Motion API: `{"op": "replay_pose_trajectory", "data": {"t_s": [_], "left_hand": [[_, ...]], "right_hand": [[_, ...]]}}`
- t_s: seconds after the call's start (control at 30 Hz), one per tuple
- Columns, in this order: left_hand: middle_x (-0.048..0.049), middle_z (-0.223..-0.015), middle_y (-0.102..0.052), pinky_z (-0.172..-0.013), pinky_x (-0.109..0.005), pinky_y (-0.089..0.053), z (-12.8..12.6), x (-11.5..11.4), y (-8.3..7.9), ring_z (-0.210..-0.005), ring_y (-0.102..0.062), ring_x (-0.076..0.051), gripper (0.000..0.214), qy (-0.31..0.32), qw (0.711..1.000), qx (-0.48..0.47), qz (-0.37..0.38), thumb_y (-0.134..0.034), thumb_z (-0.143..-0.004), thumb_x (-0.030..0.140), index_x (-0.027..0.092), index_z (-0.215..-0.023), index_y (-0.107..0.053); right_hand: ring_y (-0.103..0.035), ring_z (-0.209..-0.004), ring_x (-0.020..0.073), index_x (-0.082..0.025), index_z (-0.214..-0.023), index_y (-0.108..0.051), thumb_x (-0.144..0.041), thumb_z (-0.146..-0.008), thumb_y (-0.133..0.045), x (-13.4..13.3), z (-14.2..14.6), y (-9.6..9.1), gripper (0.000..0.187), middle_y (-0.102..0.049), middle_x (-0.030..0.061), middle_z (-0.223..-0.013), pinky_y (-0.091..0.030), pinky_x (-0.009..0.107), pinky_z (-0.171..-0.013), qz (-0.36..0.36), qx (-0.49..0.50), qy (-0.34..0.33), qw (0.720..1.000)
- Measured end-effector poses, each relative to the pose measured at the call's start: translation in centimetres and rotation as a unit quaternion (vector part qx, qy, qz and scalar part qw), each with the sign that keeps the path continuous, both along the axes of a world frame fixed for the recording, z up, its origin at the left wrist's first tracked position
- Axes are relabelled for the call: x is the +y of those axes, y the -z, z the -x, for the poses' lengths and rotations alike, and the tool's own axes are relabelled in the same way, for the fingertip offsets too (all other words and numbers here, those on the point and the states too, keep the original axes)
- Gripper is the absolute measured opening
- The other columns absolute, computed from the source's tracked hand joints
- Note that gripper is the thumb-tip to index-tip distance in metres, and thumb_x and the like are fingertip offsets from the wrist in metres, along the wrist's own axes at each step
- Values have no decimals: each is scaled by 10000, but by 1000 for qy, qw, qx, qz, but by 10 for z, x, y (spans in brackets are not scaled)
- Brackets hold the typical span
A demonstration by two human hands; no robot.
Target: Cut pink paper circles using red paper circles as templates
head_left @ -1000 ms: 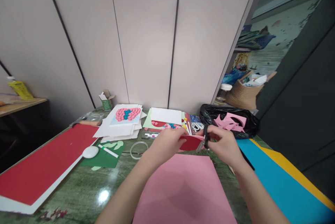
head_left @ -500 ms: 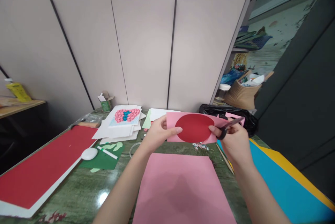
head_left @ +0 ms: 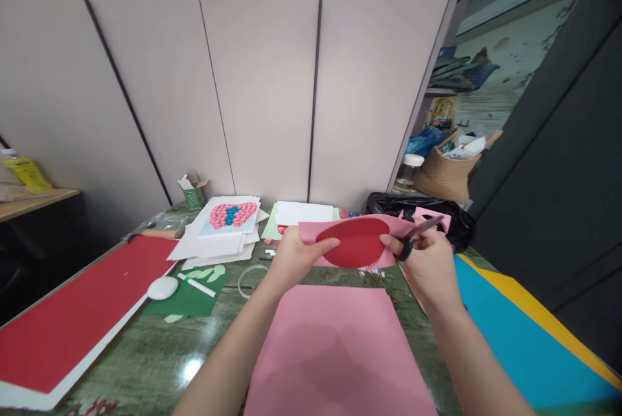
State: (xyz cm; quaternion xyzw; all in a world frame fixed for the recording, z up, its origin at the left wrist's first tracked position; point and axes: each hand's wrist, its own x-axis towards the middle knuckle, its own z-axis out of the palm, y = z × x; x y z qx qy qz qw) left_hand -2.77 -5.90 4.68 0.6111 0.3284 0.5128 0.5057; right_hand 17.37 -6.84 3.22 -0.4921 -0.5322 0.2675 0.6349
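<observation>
1. Far left: yellow bottle (head_left: 29,174) on a separate wooden side table (head_left: 41,197).
2. Red sheet (head_left: 87,312) flat on the green tabletop (head_left: 146,351), a white border showing beneath its near edges.
3. White rounded object (head_left: 162,288) beside the red sheet, overlapping the corner of a dark green sheet (head_left: 187,307). Behind these, a small green box (head_left: 193,197), flaps up.
4. On the dark green sheet: pale green cut-outs and a white marker (head_left: 197,285) with a green tip.
5. Stack of white paper (head_left: 208,246), topped by a picture of a pink heart with a blue centre (head_left: 233,215).
6. Clear ring (head_left: 241,278) on the tabletop, near my left forearm.
7. My left hand (head_left: 299,257) pinches the left end of a pink card (head_left: 308,229), thumb on its front; the fingers behind are hidden.
8. The card is raised above the tabletop, between my hands, slightly bowed. Red oval (head_left: 354,244) on its face. Larger pink sheet (head_left: 340,345) lies below.
9. My right hand (head_left: 430,264) holds black-handled scissors (head_left: 422,229), blades pointing up and right; thumb against the card's right part.
10. Beyond: black bag (head_left: 464,228) with pink scraps; nearer, a blue sheet (head_left: 515,338) overlapping a yellow one.
</observation>
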Motion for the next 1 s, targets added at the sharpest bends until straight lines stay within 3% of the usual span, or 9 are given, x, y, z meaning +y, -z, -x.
{"op": "replay_pose_trajectory", "data": {"t_s": [0.13,0.3,0.37,0.47,0.6,0.77,1.0], "left_hand": [[-91,-929,-703,-802,-374,-506,4,5,1,-908,-631,-263,288,-23,999,-17,14,-678,-667,289,121,-900,-683],[-88,-1034,-673,-868,-393,-474,9,17,8,-983,-602,-259,371,-54,986,-155,-5,-708,-642,231,139,-994,-634],[-95,-1073,-656,-883,-395,-465,11,20,9,-1012,-588,-259,391,-42,981,-187,-2,-709,-643,207,141,-1019,-619],[-105,-1101,-642,-885,-407,-463,13,21,10,-1027,-580,-267,418,-39,977,-207,15,-713,-641,207,143,-1040,-604],[-110,-1129,-628,-893,-409,-461,14,22,11,-1041,-572,-270,445,-42,974,-221,22,-714,-642,199,143,-1066,-591],[-104,-1136,-625,-896,-390,-465,14,24,13,-1047,-570,-255,471,-38,970,-240,16,-701,-659,158,150,-1112,-571],[-104,-1129,-628,-867,-383,-481,11,19,13,-1030,-579,-258,449,-11,974,-225,12,-687,-678,150,154,-1114,-579]], "right_hand": [[-601,-746,185,-197,-825,-582,-358,-667,-693,-3,-2,-7,251,-622,34,-814,-507,310,-672,-43,-30,21,998],[-600,-788,206,-203,-947,-559,-440,-777,-555,-15,-22,-18,291,-622,80,-938,-473,332,-719,-110,-59,-5,992],[-586,-707,194,-193,-944,-568,-494,-802,-485,-22,-27,-21,344,-625,87,-911,-465,325,-667,-74,-116,-77,987],[-564,-590,170,-179,-880,-582,-474,-804,-488,-31,-25,-23,319,-641,85,-849,-457,307,-585,45,-193,-189,962],[-504,-455,121,-157,-794,-592,-397,-824,-481,-37,-13,-26,266,-643,55,-698,-386,246,-444,152,-218,-261,928],[-497,-413,97,-124,-749,-598,-388,-846,-451,-36,-11,-24,317,-651,67,-673,-343,225,-420,173,-213,-325,905],[-500,-390,90,-104,-764,-586,-480,-826,-465,-28,-6,-18,399,-638,69,-642,-320,216,-411,149,-169,-328,917]]}}
